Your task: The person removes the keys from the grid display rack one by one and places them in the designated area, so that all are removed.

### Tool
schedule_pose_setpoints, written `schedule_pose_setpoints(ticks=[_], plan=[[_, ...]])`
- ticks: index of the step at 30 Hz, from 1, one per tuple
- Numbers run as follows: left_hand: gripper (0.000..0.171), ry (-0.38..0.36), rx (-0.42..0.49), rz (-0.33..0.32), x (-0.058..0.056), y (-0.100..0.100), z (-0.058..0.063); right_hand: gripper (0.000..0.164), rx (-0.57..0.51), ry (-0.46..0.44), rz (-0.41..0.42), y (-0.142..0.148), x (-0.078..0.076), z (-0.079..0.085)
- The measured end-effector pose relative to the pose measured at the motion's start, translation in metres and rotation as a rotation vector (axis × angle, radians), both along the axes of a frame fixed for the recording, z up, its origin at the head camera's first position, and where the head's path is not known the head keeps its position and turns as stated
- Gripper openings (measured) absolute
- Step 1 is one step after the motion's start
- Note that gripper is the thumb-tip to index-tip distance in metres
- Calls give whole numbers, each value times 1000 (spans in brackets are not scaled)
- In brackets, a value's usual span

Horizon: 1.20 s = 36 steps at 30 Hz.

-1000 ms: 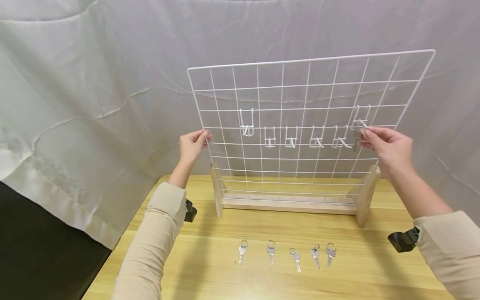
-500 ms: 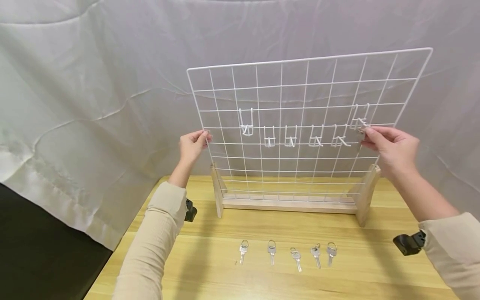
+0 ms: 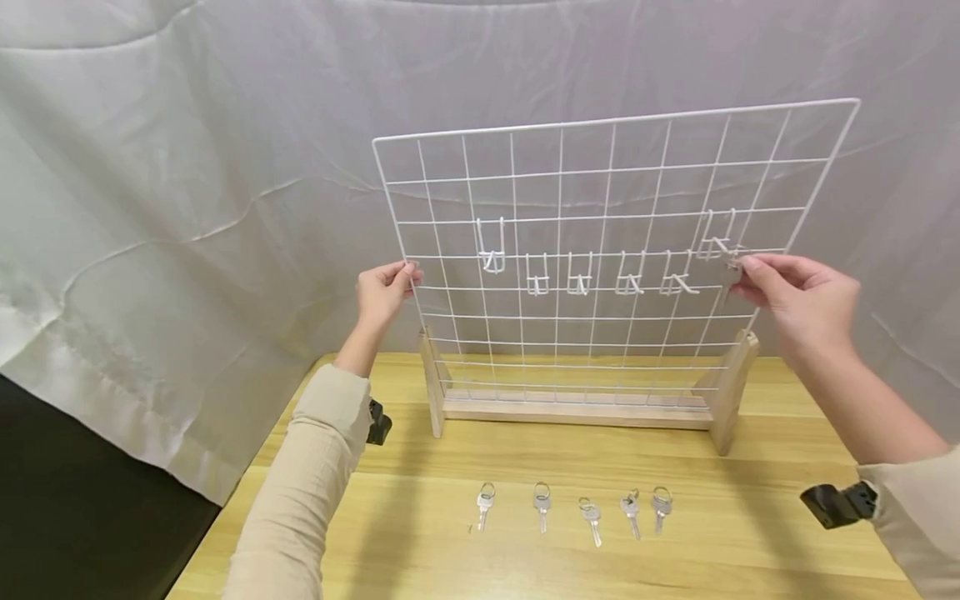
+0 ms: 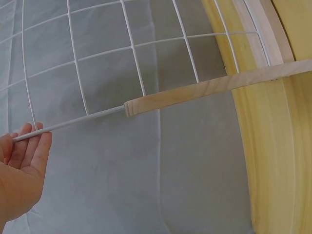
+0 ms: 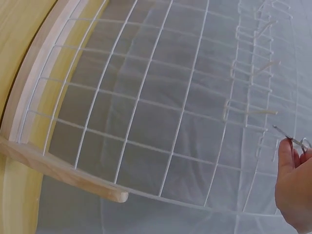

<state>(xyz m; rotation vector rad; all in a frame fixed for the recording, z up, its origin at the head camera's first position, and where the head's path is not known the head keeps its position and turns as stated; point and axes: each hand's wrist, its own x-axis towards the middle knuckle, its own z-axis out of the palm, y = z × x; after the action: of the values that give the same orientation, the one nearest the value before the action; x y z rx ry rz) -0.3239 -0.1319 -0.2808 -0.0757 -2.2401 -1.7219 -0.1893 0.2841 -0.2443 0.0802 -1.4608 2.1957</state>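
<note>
My left hand [image 3: 382, 292] pinches the left edge wire of a white wire grid panel [image 3: 558, 173], thumb in front; the left wrist view shows the fingers [image 4: 33, 151] behind that wire. At the panel's right side my right hand [image 3: 806, 300] pinches a silver key [image 5: 282, 131] with a split ring [image 5: 305, 144]. The key is right by the tip of the upper right white hook [image 3: 717, 243], and the fingers cover part of it. A row of similar hooks [image 3: 630, 283] hangs lower on the panel, and another hook [image 3: 492, 254] sits higher at the left.
A wooden stand [image 3: 577, 412] carries the panel upright on the wood-grain table [image 3: 450, 567]. Several keys with rings, one at the left [image 3: 485, 500] and one at the right [image 3: 661, 504], lie in a row in front of it. Grey cloth [image 3: 225, 167] hangs behind.
My right hand has moved a little to the right with the key, out along the upper right hook toward its tip. The panel's right side has shifted slightly left. My left hand stays put.
</note>
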Motion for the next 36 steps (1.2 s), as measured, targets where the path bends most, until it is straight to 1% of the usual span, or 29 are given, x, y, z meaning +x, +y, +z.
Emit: schedule_pose_setpoints(ticks=[2, 7, 10, 13, 16, 21, 25, 28, 31, 36], plan=[[29, 1, -1, 2, 0, -1, 0, 7, 7, -12, -12, -1, 3, 0], [28, 9, 3, -5, 0, 0, 0, 8, -1, -22, -14, -1, 9, -2], [28, 18, 9, -8, 0, 1, 0, 8, 2, -46, -15, 0, 11, -4], [29, 36, 17, -6, 0, 1, -2, 8, 6, -70, -8, 1, 14, -8], [28, 59, 38, -7, 0, 0, -4, 8, 36, -96, 4, 3, 17, -13], [28, 91, 61, -28, -2, -1, -9, 4, 120, -138, 25, 5, 23, -26], [28, 94, 57, -44, 0, -2, -10, 6, 134, -144, 74, 6, 28, -39], [27, 76, 65, -40, 1, -2, -11, 8, 128, -160, 105, 6, 30, -50], [27, 56, 58, -35, 2, -4, -12, 10, 145, -184, 120, 6, 34, -61], [27, 26, 42, -32, 4, -5, -17, 13, 181, -207, 165, 8, 40, -78]])
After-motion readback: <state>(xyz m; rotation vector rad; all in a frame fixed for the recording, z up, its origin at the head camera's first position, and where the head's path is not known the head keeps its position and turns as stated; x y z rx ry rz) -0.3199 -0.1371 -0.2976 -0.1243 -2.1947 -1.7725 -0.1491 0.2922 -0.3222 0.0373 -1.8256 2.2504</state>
